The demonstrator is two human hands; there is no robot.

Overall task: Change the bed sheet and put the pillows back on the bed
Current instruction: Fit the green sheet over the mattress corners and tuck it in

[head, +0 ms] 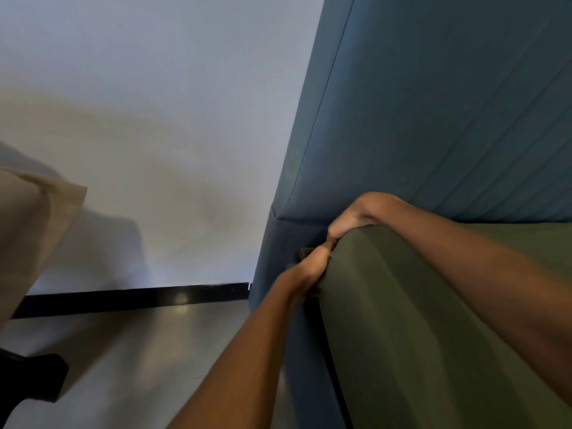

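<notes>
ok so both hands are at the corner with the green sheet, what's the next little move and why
Probably pull the green sheet down over the mattress corner and tuck it under. Both the left hand and the right hand grip the sheet's edge right at the corner, beside the blue headboard, and the fabric there looks bunched rather than seated, though the underside is hidden.
</notes>
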